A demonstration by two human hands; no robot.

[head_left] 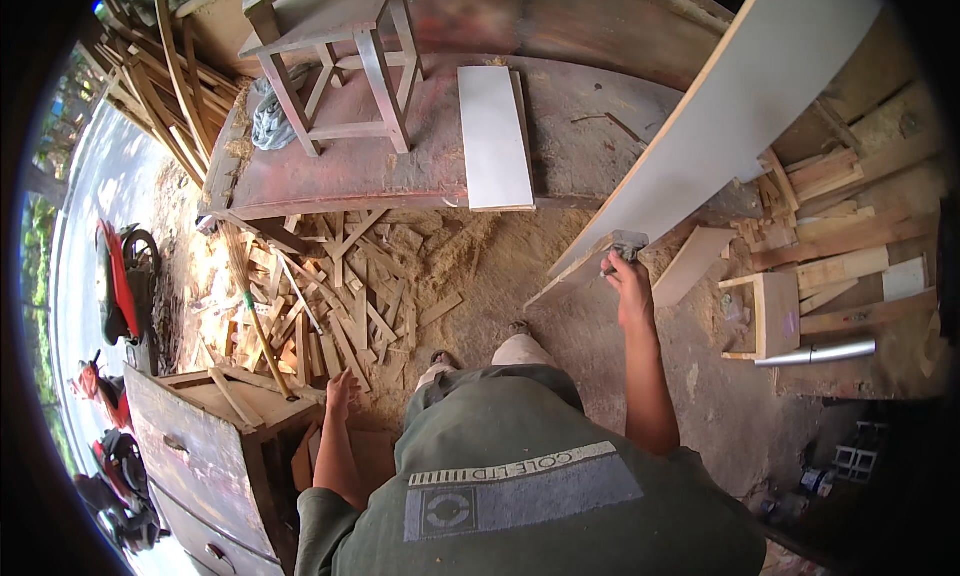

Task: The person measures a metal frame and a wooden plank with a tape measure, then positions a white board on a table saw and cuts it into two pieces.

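My right hand (627,284) is closed, raised in front of me to the right. At its fingers is a small grey object (628,244) whose kind I cannot make out; it meets the upper end of a narrow pale wooden board (575,272). Just beyond, a long white-faced board (725,106) slants up to the right. My left hand (342,391) hangs at my left side with loosely bent fingers, holding nothing that I can see. It is nearest to the worn cabinet (205,456), whose top bears wood strips.
Ahead stands a workbench (580,106) with a wooden stool (335,61) and a white panel (495,141) on it. Wood offcuts (350,296) and a broom (250,301) lie left of my feet. At right are a small wooden box frame (770,316) and stacked planks (870,231).
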